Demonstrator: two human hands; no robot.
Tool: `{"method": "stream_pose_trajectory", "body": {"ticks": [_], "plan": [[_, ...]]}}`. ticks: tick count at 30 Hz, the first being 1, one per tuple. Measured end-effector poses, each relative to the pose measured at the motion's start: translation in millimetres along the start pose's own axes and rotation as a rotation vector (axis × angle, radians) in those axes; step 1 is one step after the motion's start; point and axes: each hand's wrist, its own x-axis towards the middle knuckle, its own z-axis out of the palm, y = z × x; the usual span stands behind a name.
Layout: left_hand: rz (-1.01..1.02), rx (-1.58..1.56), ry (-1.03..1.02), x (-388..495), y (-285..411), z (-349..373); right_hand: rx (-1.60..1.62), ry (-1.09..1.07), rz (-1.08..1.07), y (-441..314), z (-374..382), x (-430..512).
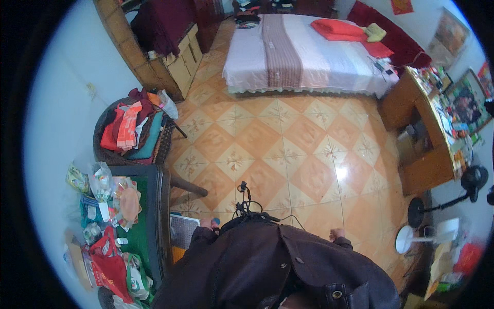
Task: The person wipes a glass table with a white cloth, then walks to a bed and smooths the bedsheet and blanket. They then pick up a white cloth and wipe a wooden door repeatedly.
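Observation:
My left hand [207, 223] hangs low at my left side, partly covered by its dark sleeve. A small blue thing [216, 221] shows at its fingers, but whether the hand grips it is unclear. Just left of this hand, a light grey perforated panel [186, 230] stands by the table. On my other side, my right hand [337, 233] pokes out of its cuff over the tiled floor [312, 170], with its fingers mostly hidden. Black cables [247, 206] stick out in front of my dark jacket [247, 262].
A dark table [164, 216] on the left bears bags, including a red bag [106, 262]. Beyond it, a wicker chair [102, 127] holds folded clothes. A bed [320, 58] stands ahead. Rightward are a cluttered wooden desk [428, 170], a black stand fan [474, 179] and a white round-based stand [404, 239].

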Motion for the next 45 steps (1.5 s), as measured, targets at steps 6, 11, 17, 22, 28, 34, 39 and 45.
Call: {"method": "stream_pose_trajectory", "body": {"ticks": [6,11,17,22,28,34,39,45], "plan": [[0.071,-0.293,-0.022,73,148,57,0.215,-0.108,0.007,-111,28,29],[-0.017,-0.204,-0.073,147,232,115,0.058,0.05,-0.02,-228,64,86],[-0.089,-0.325,-0.152,269,329,147,-0.002,0.08,-0.039,-369,109,202],[0.011,-0.322,-0.15,326,433,173,-0.511,-0.074,-0.675,-519,129,263],[-0.119,-0.22,-0.201,374,553,205,-0.281,0.281,-0.607,-700,189,278],[-0.276,-0.288,-0.129,501,637,208,-0.284,0.31,-0.335,-732,225,285],[-0.281,-0.303,-0.604,586,708,235,-0.491,0.209,0.0,-714,214,286],[-0.06,0.006,-0.217,601,773,336,-0.447,0.245,0.113,-743,173,279]]}}
